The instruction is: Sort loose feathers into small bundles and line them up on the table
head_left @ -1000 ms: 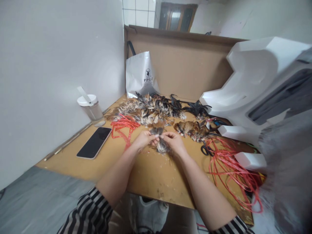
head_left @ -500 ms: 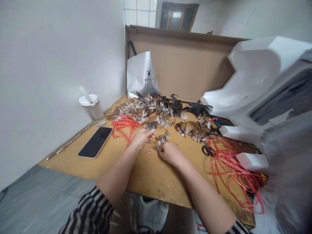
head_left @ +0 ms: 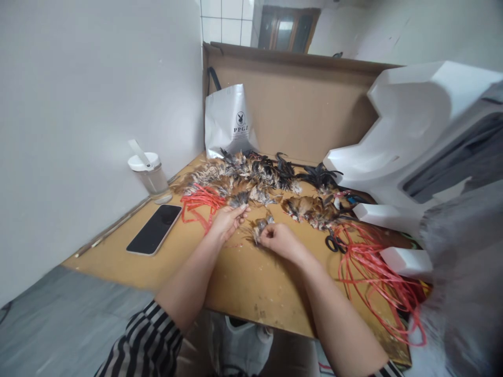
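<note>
My left hand (head_left: 229, 222) is closed in a pinch on a small bunch of grey-brown feathers (head_left: 238, 199), which fans out beyond the fingertips. My right hand (head_left: 283, 241) has its thumb and forefinger pressed together at the right side of a small loose heap of feathers (head_left: 259, 226); whatever those fingers hold is too small to make out. Behind both hands lies a large pile of brown, black and pale feathers (head_left: 247, 170). A separate brown clump of feathers (head_left: 308, 208) rests farther right on the wooden table (head_left: 251, 285).
Left of my hands are red plastic strips (head_left: 202, 201), a phone (head_left: 154, 229) and a lidded cup (head_left: 151, 178). On the right lie black-handled scissors (head_left: 335, 242), a tangle of red strips (head_left: 377, 277) and white foam (head_left: 416, 115). A silver bag (head_left: 228, 123) stands at the back.
My right hand has shifted slightly right, off the middle of the small feather heap. My left hand has moved slightly left with its bunch of feathers, now tilted left.
</note>
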Available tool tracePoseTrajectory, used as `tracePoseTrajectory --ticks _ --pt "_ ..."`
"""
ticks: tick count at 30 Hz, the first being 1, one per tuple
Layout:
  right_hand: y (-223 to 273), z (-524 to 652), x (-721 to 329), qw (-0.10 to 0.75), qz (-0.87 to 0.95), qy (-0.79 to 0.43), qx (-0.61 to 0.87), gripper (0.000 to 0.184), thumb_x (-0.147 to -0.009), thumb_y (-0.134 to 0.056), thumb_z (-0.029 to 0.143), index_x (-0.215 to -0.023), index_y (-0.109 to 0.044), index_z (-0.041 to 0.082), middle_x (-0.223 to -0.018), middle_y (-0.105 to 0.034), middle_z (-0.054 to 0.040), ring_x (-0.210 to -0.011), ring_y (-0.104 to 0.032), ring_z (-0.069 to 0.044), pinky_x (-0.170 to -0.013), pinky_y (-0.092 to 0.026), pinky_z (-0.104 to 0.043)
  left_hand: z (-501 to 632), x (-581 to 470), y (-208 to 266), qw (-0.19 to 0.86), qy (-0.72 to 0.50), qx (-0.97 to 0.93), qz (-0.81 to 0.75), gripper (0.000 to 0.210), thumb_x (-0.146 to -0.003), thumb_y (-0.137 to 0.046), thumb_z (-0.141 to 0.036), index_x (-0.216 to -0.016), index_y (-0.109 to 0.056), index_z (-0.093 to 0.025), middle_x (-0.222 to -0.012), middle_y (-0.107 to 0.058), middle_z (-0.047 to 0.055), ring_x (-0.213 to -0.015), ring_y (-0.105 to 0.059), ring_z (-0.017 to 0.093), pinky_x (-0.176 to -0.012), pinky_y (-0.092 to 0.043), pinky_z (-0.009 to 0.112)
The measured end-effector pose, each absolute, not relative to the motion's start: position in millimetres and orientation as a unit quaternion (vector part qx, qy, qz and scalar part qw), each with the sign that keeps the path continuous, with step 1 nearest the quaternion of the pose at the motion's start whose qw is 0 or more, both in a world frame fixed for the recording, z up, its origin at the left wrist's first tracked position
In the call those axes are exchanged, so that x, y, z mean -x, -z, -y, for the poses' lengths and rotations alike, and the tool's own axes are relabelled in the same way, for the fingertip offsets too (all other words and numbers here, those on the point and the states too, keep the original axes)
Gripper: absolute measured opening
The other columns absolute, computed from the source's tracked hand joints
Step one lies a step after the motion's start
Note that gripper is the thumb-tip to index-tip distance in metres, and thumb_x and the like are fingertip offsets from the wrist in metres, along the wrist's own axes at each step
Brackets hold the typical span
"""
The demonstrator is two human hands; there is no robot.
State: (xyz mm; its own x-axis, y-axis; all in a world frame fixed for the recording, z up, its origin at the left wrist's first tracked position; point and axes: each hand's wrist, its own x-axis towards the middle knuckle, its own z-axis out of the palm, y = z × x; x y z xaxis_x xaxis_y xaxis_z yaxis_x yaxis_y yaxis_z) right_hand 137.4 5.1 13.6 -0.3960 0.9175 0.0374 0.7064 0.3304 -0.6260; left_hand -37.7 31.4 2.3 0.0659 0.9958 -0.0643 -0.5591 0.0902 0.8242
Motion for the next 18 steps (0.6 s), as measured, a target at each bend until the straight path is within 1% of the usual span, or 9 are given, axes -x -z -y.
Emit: tracePoseTrajectory --ticks 3,5,7,9,15,18 --pt "-12.2 2.5 -128.1 0.132 0.808 -0.201 0.537 0.017 -0.062 -0.057 0.034 -0.059 -0.061 0.018 -0.055 -0.058 -0.0013 -0.050 -0.047 -0.012 -0.047 -0.026 -0.022 -31.3 37.3 -1.9 0.660 -0.589 -0.323 -0.336 0.018 -0.063 -0.067 -0.019 -0.075 -0.064 -0.007 -0.074 -0.063 0.006 -0.052 -0.051 0.003 -0.045 -0.040 0.012" --pt "-10.5 5.8 -122.6 0.109 0.809 -0.152 0.557 0.012 -0.063 -0.055 0.029 -0.058 -0.061 0.019 -0.057 -0.059 -0.0028 -0.051 -0.048 -0.012 -0.048 -0.026 -0.023 -31.1 37.2 -1.9 0.662 -0.588 -0.322 -0.336 0.018 -0.063 -0.068 -0.019 -0.075 -0.064 -0.007 -0.074 -0.063 0.006 -0.052 -0.052 0.003 -0.044 -0.040 0.011" --pt "-9.1 6.1 -120.3 0.103 0.808 -0.134 0.565 0.011 -0.064 -0.052 0.023 -0.059 -0.061 0.019 -0.059 -0.060 -0.0037 -0.053 -0.048 -0.012 -0.049 -0.026 -0.023 -31.0 37.5 -2.1 0.662 -0.587 -0.322 -0.336 0.018 -0.063 -0.067 -0.019 -0.075 -0.064 -0.007 -0.074 -0.064 0.007 -0.052 -0.052 0.003 -0.044 -0.040 0.011" --pt "-9.1 3.6 -122.3 0.116 0.807 -0.152 0.559 0.012 -0.065 -0.050 0.021 -0.061 -0.061 0.019 -0.060 -0.060 -0.0032 -0.053 -0.047 -0.011 -0.050 -0.027 -0.022 -31.0 38.0 -2.3 0.663 -0.586 -0.324 -0.335 0.018 -0.063 -0.067 -0.019 -0.076 -0.064 -0.007 -0.074 -0.064 0.007 -0.052 -0.052 0.003 -0.044 -0.040 0.011" --pt "-15.1 -7.5 -139.1 0.200 0.776 -0.231 0.551 0.013 -0.067 -0.047 0.022 -0.065 -0.058 0.016 -0.057 -0.057 0.0005 -0.051 -0.047 -0.009 -0.048 -0.028 -0.019 -32.3 38.3 -0.3 0.660 -0.592 -0.326 -0.328 0.017 -0.064 -0.067 -0.019 -0.075 -0.064 -0.006 -0.077 -0.064 0.008 -0.053 -0.053 0.003 -0.045 -0.041 0.011" --pt "-17.5 -5.1 -138.1 0.194 0.775 -0.248 0.548 0.018 -0.069 -0.049 0.030 -0.064 -0.059 0.015 -0.056 -0.057 0.0001 -0.051 -0.047 -0.009 -0.048 -0.029 -0.019 -32.8 38.0 0.8 0.659 -0.592 -0.328 -0.327 0.017 -0.064 -0.067 -0.019 -0.075 -0.064 -0.006 -0.078 -0.064 0.008 -0.054 -0.053 0.003 -0.045 -0.041 0.011"
